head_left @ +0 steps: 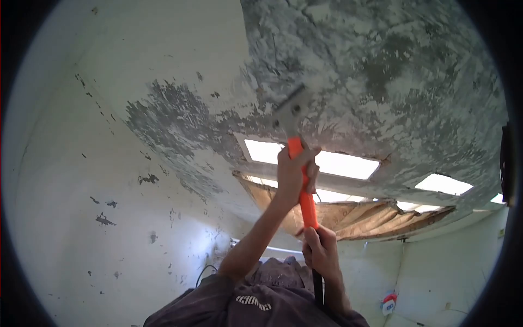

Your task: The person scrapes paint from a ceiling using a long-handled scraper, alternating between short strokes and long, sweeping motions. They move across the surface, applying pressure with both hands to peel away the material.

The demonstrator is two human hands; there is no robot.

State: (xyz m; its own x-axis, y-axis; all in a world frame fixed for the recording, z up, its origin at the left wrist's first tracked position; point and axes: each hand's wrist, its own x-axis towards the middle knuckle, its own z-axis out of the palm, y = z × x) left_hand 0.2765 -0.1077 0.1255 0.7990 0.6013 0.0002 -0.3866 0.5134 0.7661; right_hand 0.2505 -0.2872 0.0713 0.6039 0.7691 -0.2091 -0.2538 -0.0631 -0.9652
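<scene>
A scraper has an orange handle (308, 210), a dark lower shaft and a grey metal head (291, 111) with a wide blade. My left hand (294, 171) is wrapped round the upper part of the handle, just below the head. Lower down, my right hand (322, 250) grips the same tool near the bottom of its orange section. The blade is at the patchy grey and white surface (348, 71), where pale coating meets bare grey; whether it touches is hard to tell.
Bright rectangular openings (348, 165) lie beyond the hands, with a sagging brown sheet (359, 215) beneath them. At left stands a pale wall (60, 218) with chipped spots. A red and white object (389, 304) is at lower right, and a dark object (508, 163) at the right edge.
</scene>
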